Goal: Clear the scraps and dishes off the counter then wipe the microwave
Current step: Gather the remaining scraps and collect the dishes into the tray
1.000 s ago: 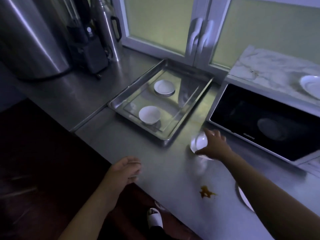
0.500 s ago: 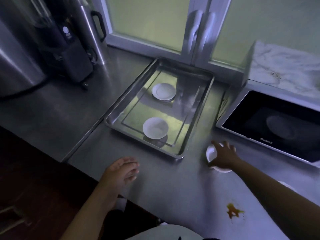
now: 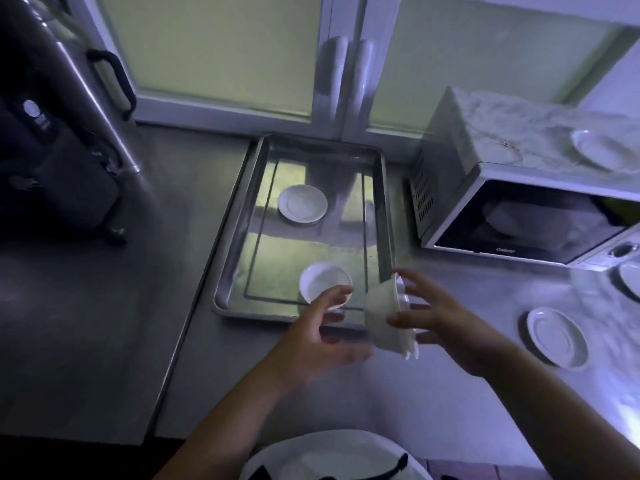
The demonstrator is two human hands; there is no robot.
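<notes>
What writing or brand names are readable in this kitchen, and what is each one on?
"Galanz": on the lower door edge of the microwave.
Round white badge on the black appliance at left: markings too blurred to read.
Nothing else is legible.

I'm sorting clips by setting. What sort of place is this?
Most likely a kitchen, perhaps a canteen or commercial one: a long stainless steel counter, a microwave standing on it, and a metal tray holding small white dishes.
</notes>
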